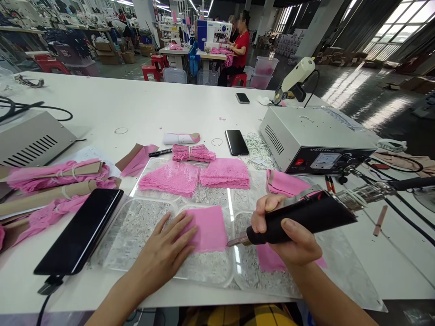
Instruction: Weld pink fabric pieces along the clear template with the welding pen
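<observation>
With fingers spread flat, my left hand (171, 246) presses on the left part of a pink fabric piece (210, 228). This piece lies on a clear plastic sheet (136, 226) over a speckled surface. My right hand (292, 235) is wrapped round a black ultrasonic welding gun (306, 217). The gun's metal tip points left and is at the right edge of the fabric; whether it touches cannot be told. Another pink piece (270, 258) lies partly hidden under my right hand. Behind are two stacks of pink lace pieces, left (171, 176) and right (226, 173).
A grey power box (319, 136) with a dial stands at the right, cables running to the gun. A large phone (81, 231) and bundled pink fabric (57, 176) lie left. A smaller phone (237, 142) and marker (160, 152) lie behind. A person (239, 45) sews farther back.
</observation>
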Tool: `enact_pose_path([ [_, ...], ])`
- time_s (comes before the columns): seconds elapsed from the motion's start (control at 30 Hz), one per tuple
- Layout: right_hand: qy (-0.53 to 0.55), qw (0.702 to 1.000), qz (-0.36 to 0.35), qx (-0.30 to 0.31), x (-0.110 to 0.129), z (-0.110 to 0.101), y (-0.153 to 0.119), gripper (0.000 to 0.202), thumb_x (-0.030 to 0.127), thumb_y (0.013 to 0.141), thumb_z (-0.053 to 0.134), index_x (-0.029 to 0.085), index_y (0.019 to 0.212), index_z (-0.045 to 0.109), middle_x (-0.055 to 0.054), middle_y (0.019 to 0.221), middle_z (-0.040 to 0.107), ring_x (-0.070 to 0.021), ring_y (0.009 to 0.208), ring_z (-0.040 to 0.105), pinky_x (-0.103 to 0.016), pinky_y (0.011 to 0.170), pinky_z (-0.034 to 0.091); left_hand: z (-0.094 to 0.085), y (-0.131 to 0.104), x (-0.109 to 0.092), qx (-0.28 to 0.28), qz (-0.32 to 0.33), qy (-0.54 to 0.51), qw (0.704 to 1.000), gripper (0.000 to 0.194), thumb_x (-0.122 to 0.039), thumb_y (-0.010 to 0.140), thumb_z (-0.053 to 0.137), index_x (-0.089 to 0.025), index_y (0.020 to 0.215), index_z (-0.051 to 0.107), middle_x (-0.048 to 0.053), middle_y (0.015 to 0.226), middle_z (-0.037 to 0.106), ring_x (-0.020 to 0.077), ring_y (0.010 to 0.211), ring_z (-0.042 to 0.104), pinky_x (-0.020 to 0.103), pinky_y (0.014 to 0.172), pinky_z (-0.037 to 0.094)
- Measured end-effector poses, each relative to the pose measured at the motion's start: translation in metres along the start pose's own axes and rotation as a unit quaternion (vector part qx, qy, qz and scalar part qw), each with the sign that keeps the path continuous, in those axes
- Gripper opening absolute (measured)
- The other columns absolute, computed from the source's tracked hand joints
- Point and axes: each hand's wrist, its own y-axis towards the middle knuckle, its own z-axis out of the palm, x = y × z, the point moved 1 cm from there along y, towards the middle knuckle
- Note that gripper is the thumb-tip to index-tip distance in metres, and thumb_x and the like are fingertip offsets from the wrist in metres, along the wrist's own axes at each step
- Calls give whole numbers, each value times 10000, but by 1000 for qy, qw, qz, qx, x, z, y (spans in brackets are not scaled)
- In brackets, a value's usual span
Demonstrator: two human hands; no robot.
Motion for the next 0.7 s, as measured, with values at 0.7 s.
enact_pose_path([
  [0.7, -53, 994, -54, -76, 7, -2, 9, 172, 352, 704, 633, 205, 791, 649, -15, 747, 594, -120, 489, 569, -291, 463, 489, 2, -2, 2, -8, 1, -4, 1000, 317, -248, 991, 451, -206, 1279, 574, 95, 1388, 541, 238, 1367, 411, 487, 1155, 277],
])
